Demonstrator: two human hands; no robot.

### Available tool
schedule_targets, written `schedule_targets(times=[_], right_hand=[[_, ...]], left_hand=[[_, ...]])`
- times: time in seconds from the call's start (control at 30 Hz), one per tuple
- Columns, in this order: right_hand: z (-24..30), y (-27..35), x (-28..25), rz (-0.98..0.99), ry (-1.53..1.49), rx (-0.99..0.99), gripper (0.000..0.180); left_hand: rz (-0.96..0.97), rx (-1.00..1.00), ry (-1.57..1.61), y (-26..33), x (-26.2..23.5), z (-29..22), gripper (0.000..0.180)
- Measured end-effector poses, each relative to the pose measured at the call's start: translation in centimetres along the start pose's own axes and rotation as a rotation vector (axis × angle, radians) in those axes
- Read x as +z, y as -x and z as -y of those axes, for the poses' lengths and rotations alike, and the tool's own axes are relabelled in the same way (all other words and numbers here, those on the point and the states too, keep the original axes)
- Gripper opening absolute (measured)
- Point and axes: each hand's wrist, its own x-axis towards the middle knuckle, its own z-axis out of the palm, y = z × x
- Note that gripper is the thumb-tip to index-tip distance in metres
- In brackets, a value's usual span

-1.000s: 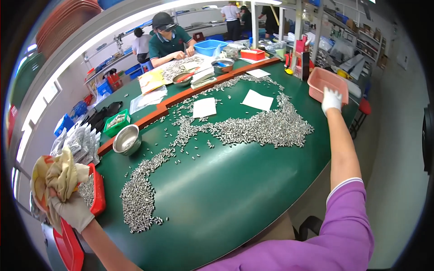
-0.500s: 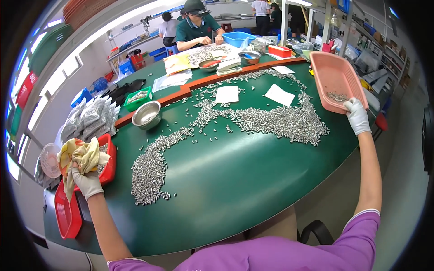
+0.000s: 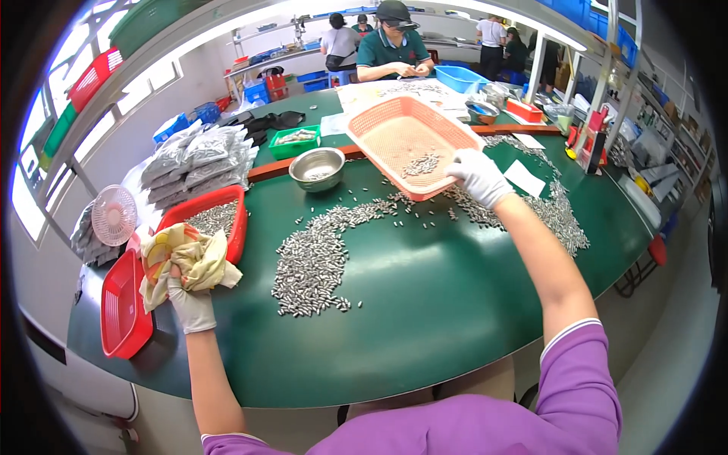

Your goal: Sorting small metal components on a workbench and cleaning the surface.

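Note:
My left hand (image 3: 191,299), in a pale glove, is closed on a crumpled yellowish cloth (image 3: 201,265). The cloth hangs beside a red basket (image 3: 240,227) of small silvery metal pieces. My right hand (image 3: 479,176), also gloved, grips the near right corner of a salmon-pink plastic basket (image 3: 371,136), tilted above the table. A few metal pieces (image 3: 422,164) lie in its near right part. Beneath and around it, loose pieces form a heap (image 3: 311,269) at the middle left and another (image 3: 560,216) to the right, partly hidden by the basket and my arm.
A steel bowl (image 3: 318,183) and a green basket (image 3: 294,145) stand behind the left heap. Filled plastic bags (image 3: 201,163) are stacked at the left, near a pink round strainer (image 3: 114,215) and a red tray (image 3: 125,311). Across the table sits a person (image 3: 390,51).
My right hand has brought the pink basket from the far right leftward over the table. My left hand still holds the cloth. The whole view has shifted.

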Motion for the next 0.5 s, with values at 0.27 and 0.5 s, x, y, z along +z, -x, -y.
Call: schedule_targets(times=[0.27, 0.5], right_hand=[[5.5, -4.9, 7.5, 0.036, 0.049, 0.104, 0.009], [7.4, -6.8, 9.7, -0.021, 0.005, 0.081, 0.011]], left_hand=[[-0.013, 0.002, 0.038, -0.5, 0.4, 0.2, 0.047], [-0.060, 0.050, 0.036, -0.7, 1.0, 0.6, 0.046]])
